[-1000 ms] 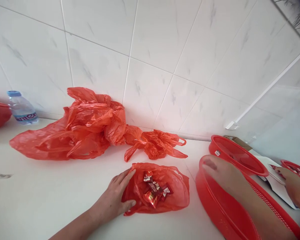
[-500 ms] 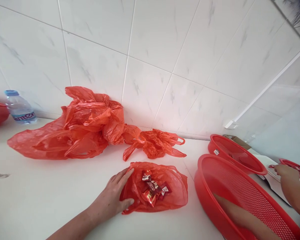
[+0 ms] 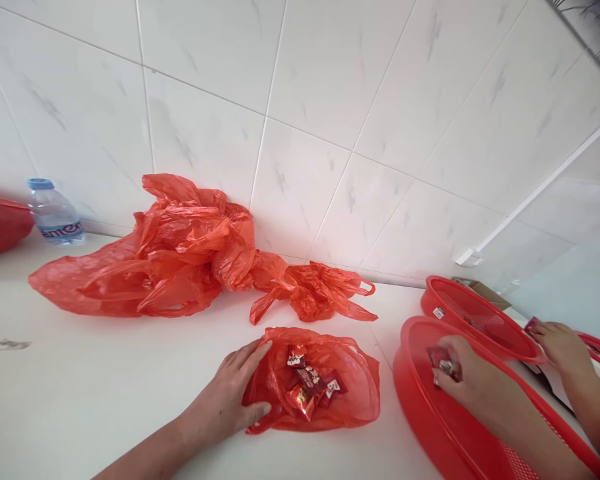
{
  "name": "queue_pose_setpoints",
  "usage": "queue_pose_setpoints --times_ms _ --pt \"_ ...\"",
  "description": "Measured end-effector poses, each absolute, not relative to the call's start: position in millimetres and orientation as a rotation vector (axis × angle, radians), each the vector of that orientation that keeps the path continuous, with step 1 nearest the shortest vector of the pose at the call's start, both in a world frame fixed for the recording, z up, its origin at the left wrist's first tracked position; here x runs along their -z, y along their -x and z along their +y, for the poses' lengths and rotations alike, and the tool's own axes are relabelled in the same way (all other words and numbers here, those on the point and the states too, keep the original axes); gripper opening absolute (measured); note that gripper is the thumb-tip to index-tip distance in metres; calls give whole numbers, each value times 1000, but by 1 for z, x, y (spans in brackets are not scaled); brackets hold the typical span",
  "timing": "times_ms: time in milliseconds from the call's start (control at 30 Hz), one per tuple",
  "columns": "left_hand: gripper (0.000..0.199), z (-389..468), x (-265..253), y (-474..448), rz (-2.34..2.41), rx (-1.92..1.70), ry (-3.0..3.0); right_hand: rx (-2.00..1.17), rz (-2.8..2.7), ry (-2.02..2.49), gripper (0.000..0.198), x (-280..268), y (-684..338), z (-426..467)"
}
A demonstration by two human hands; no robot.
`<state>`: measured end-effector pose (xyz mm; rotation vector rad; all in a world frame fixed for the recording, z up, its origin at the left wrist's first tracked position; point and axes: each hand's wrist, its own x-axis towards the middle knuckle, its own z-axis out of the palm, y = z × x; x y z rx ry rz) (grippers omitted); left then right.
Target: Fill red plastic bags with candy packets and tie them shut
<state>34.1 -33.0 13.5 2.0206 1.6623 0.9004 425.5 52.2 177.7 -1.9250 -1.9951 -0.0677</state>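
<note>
My left hand [image 3: 230, 395] grips the left rim of a thin red plastic bag [image 3: 350, 415], fingers along the edge and thumb at the near side. The bag lies with its mouth open, and several small wrapped candies [image 3: 311, 380] in red and maroon wrappers rest inside. Over the large red basket [image 3: 414, 407] on the right, my right hand [image 3: 463, 370] is closed on wrapped candy [image 3: 441, 360]; how many pieces it holds I cannot tell. The basket's bottom is partly hidden by my forearm.
Crumpled red plastic bags [image 3: 190, 260] lie against the tiled wall, beside a water bottle [image 3: 57, 217] at the left. A second red basket [image 3: 480, 313] stands behind the near one. Another person's hand [image 3: 563, 343] holds a small maroon packet [image 3: 532, 325] close by.
My right hand has risen out of the near basket with wrapped candy in its fingers. The other person's hand has moved left towards the far basket. My left hand stays on the bag.
</note>
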Motion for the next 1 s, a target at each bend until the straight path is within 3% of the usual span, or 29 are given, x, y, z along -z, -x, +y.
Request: queue_pose_setpoints --times_ms 100,267,400,667,867,1000 --pt "90 -34 -17 -35 1653 -886 -2012 -133 -2158 1812 33 -175 -386 28" --pt "89 -36 -25 -35 1655 -882 -1998 -294 -2527 1533 18 -164 -312 8" --pt "89 -36 -26 -35 1647 -856 -1994 -280 -2649 1391 33 -150 -287 13" --pt "90 -35 -25 -35 1635 -832 -1974 -131 -2196 1394 31 -148 -293 27" --pt "90 -37 -28 -35 1646 -802 -1962 -99 -1880 1497 53 -74 -308 57" --pt "89 -35 -24 -37 1666 -802 -1953 -281 -1724 1560 49 -36 -322 63"
